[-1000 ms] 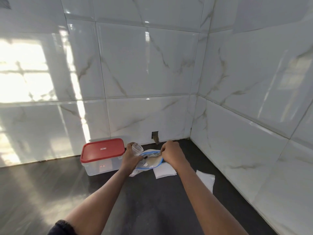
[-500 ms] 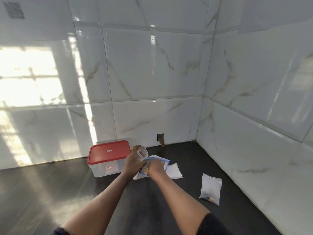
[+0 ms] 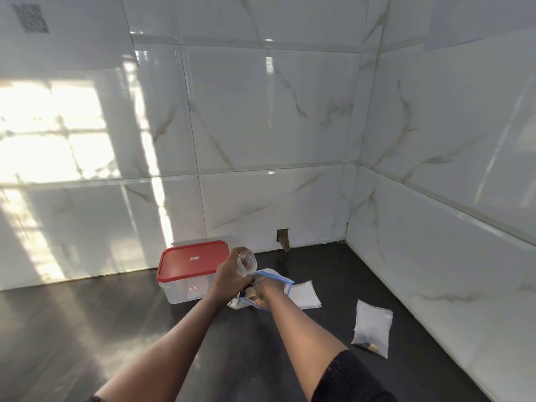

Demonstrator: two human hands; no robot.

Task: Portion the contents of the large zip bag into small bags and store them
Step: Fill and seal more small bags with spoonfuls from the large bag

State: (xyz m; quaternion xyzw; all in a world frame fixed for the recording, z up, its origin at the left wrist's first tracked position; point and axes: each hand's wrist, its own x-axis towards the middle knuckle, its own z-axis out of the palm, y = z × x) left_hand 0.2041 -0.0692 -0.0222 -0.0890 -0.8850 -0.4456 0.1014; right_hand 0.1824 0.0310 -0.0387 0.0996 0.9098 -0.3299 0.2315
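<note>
The large zip bag (image 3: 279, 281), clear with a blue seal, lies on the dark counter in front of me. My right hand (image 3: 268, 286) reaches into its mouth, and the fingers are hidden inside among brownish pieces. My left hand (image 3: 229, 278) grips a small clear bag (image 3: 247, 262) and holds it upright with its mouth open, just left of the large bag. A small bag with dark contents (image 3: 372, 327) lies flat on the counter to the right.
A clear storage container with a red lid (image 3: 191, 262), closed, stands against the back wall left of my hands. A stack of empty small bags (image 3: 304, 294) lies behind the large bag. Tiled walls (image 3: 435, 256) meet in a corner at the right.
My right hand has gone from the top edge of the large bag down into its mouth. The left hand still holds the small bag open. The view shifted and shows the small bag on the right.
</note>
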